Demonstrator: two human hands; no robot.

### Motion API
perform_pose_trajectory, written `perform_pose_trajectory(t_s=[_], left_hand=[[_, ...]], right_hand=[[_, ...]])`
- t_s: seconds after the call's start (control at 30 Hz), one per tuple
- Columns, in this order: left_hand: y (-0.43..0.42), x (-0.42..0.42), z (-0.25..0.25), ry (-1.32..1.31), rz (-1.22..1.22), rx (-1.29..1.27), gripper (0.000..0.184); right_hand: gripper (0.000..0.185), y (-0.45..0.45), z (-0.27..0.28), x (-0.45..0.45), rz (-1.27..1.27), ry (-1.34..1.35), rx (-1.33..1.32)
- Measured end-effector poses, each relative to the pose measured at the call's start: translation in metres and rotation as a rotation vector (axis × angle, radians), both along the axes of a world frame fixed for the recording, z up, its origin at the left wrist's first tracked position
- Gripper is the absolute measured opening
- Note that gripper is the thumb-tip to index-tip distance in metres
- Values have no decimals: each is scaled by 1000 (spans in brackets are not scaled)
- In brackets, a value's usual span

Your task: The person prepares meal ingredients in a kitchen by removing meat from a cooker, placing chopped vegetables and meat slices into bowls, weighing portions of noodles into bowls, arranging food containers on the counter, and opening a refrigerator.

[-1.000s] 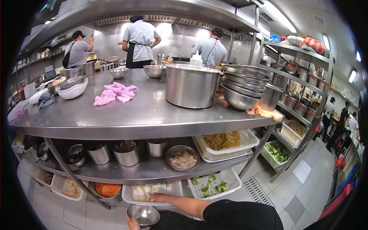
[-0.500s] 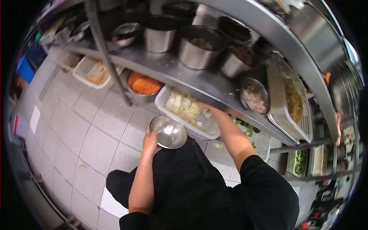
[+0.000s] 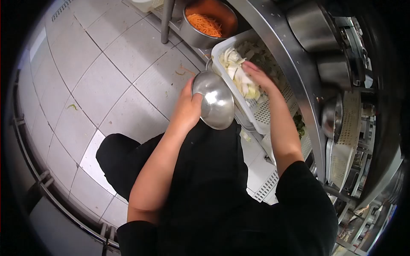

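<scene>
My left hand (image 3: 188, 104) grips the rim of an empty metal bowl (image 3: 218, 106), thumb inside, fingers behind it. The bowl is tilted beside a white perforated basket (image 3: 220, 64). In the basket lies pale chopped cabbage (image 3: 239, 74). My right hand (image 3: 258, 77) is over the basket, its fingers at the cabbage and partly blurred; whether they hold any of it is unclear.
A metal pot of shredded carrot (image 3: 207, 25) stands beyond the basket. The steel shelf edge (image 3: 294, 55) runs along the right, with metal pots (image 3: 314, 25) above. Green vegetables (image 3: 299, 125) show below it. Scraps lie on the tiled floor (image 3: 124, 55).
The view has swung down and closer to the basket. My left hand has brought the bowl up beside the basket's near side. My right hand is now over the cabbage near the basket's left end.
</scene>
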State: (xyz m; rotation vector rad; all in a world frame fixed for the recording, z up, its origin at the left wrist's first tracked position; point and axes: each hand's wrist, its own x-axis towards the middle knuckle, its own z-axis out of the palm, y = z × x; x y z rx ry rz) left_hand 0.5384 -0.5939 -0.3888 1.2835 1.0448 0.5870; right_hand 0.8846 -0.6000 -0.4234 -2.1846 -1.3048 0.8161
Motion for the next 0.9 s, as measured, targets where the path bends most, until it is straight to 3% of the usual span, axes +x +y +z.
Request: perform_pose_trajectory(t_s=[0.07,0.1,0.2,0.3,0.37,0.43,0.47,0.53,0.57,0.63,0.67,0.7,0.73,0.8,0.83,0.9], left_hand=[[1,-5,3,72,-40,39,56],[-2,-9,4,70,-30,6,56],[-2,-13,-5,-4,39,10,60],[0,-15,7,-84,47,-89,55],[1,-14,8,-70,42,-41,54],[4,-11,9,-58,34,23,54],[5,-10,8,-61,26,45,54],[8,-9,9,-9,-4,37,55],[8,-8,7,-10,-14,60,55],[7,-5,-1,-48,6,-22,57],[5,-4,-2,-49,-5,-12,57],[4,-3,-2,-48,0,7,58],[4,-3,-3,-46,5,25,59],[4,-1,-12,-73,14,32,59],[3,-1,-13,-101,31,32,59],[3,-1,-6,-78,16,34,59]], right_hand=[[56,-14,36,16,-188,277,-139],[56,-17,29,49,-253,155,-103],[56,-17,-42,162,-285,-670,-16],[56,-18,-118,168,-167,-910,-259],[52,17,-36,29,-231,-558,-542],[48,23,-83,39,-181,-256,-16],[48,35,-50,19,-187,-257,9],[48,46,46,-33,-401,3,-50],[49,64,20,12,-239,-104,-47],[51,84,-23,45,-53,-296,207],[56,72,-3,2,-71,-433,95],[64,83,-45,13,-41,-344,33],[68,72,-25,-16,-111,-84,53],[75,42,12,-49,-20,378,-26],[75,29,27,-62,-20,381,-20],[82,13,46,-77,184,-55,-211]])
